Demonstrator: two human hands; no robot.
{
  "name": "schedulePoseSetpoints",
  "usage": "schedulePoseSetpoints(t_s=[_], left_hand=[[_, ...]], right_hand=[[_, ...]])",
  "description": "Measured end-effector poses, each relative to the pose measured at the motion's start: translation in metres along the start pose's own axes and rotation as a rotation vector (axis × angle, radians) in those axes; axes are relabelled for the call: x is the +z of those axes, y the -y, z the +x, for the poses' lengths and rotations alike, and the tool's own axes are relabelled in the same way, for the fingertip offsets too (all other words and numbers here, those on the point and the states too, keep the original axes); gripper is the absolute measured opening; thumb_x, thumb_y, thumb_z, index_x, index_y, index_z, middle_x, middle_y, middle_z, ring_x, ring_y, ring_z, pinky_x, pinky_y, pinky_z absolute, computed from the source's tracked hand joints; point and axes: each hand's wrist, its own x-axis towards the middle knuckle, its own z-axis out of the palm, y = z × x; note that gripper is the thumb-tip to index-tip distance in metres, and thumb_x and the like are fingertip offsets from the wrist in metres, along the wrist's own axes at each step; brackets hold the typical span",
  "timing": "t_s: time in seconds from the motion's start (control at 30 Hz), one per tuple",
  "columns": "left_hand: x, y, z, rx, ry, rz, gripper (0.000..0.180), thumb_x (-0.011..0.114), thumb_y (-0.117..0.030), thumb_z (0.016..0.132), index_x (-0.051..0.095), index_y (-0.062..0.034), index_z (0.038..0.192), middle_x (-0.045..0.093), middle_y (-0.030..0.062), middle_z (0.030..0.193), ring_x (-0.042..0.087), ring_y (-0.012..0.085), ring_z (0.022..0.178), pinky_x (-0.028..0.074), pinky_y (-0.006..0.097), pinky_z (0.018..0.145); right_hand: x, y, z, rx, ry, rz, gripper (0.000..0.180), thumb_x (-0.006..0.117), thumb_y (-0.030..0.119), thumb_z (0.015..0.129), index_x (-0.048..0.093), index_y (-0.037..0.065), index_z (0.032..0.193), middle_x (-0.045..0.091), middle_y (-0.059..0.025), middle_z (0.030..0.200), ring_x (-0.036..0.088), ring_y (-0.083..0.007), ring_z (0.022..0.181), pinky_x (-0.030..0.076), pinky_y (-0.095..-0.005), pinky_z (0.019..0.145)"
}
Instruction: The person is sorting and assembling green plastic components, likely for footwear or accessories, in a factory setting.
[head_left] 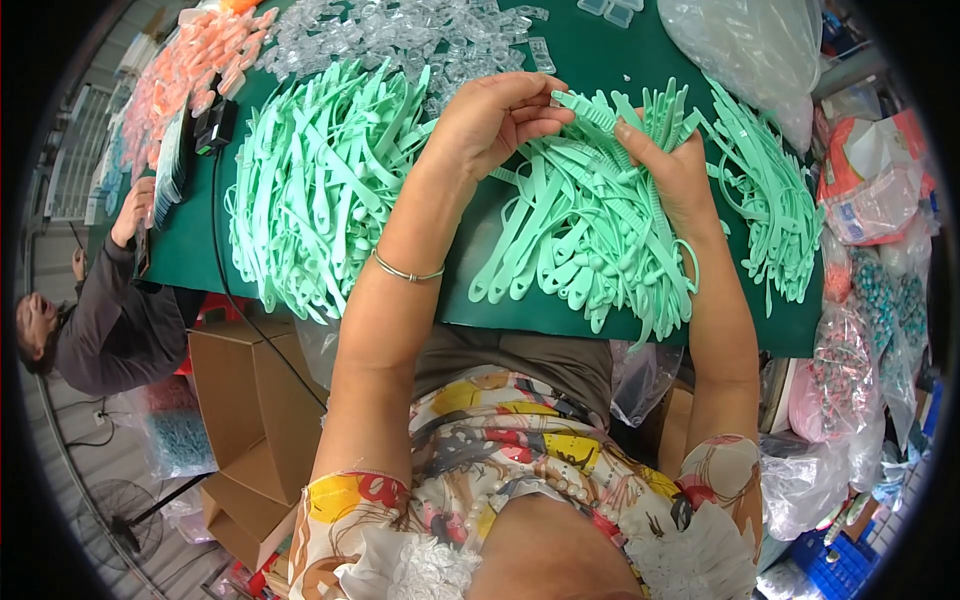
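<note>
Near the top middle, the left hand (pixel 495 118) and right hand (pixel 665 165) both pinch one green comb (pixel 590 112). It looks like sorting. Next it needs laying on the green pile (pixel 570 235).

3 green comb heaps (pixel 320 180), 2 hands (pixel 495 120), 1 box (pixel 255 400)

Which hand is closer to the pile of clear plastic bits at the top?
Left. The left hand sits just below the clear pile; the right hand is farther right, holding a green comb.
</note>
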Motion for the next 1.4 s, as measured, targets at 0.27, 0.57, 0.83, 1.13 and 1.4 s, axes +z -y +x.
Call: schedulePoseSetpoints(t_s=[0.27, 0.57, 0.83, 1.13, 1.4], left_hand=[[0.007, 0.009, -0.003, 0.074, -0.024, 0.255, 0.025, 0.063, -0.013, 0.086, 0.062, 0.0066, 0.100, 0.064, 0.0105, 0.087, 0.063, 0.0151, 0.077, 0.053, 0.023, 0.068], [0.007, 0.015, 0.001, 0.175, -0.171, 0.649, 0.021, 0.067, -0.018, 0.081, 0.067, 0.0021, 0.086, 0.062, 0.0049, 0.074, 0.057, 0.0119, 0.061, 0.046, 0.025, 0.055], [0.016, 0.027, 0.001, 0.792, -0.353, 1.518, 0.021, 0.068, -0.020, 0.078, 0.063, -0.0001, 0.072, 0.057, 0.0072, 0.059, 0.050, 0.0143, 0.050, 0.040, 0.029, 0.049], [0.030, 0.028, -0.003, 0.333, -0.107, 0.921, 0.025, 0.063, -0.021, 0.084, 0.062, 0.0010, 0.073, 0.050, -0.0032, 0.061, 0.040, 0.0042, 0.057, 0.030, 0.022, 0.048], [0.027, 0.031, -0.002, 0.293, -0.110, 0.635, 0.023, 0.062, -0.021, 0.086, 0.061, -0.0002, 0.076, 0.054, -0.0036, 0.070, 0.043, 0.0037, 0.063, 0.033, 0.021, 0.055]], right_hand=[[0.003, 0.001, -0.001, 0.008, 0.004, -0.012, 0.026, 0.071, 0.023, 0.075, 0.063, 0.001, 0.087, 0.055, 0.0004, 0.067, 0.049, -0.0072, 0.060, 0.037, -0.0234, 0.057], [0.007, -0.004, 0.001, -0.084, 0.016, -0.046, 0.022, 0.062, 0.010, 0.081, 0.065, 0.002, 0.101, 0.065, -0.0030, 0.087, 0.058, -0.0109, 0.081, 0.045, -0.0251, 0.075], [0.010, -0.009, 0.003, -0.212, 0.033, -0.112, 0.023, 0.066, 0.006, 0.078, 0.065, 0.003, 0.101, 0.065, -0.0020, 0.095, 0.059, -0.0099, 0.086, 0.046, -0.0260, 0.078], [0.011, -0.012, 0.004, -0.242, 0.074, -0.125, 0.022, 0.074, 0.008, 0.073, 0.066, 0.003, 0.092, 0.066, -0.0024, 0.087, 0.059, -0.0077, 0.076, 0.048, -0.0230, 0.067], [0.010, -0.007, 0.003, -0.123, 0.056, -0.175, 0.027, 0.075, 0.014, 0.073, 0.067, 0.002, 0.095, 0.067, -0.0038, 0.083, 0.060, -0.0078, 0.073, 0.048, -0.0236, 0.065]])
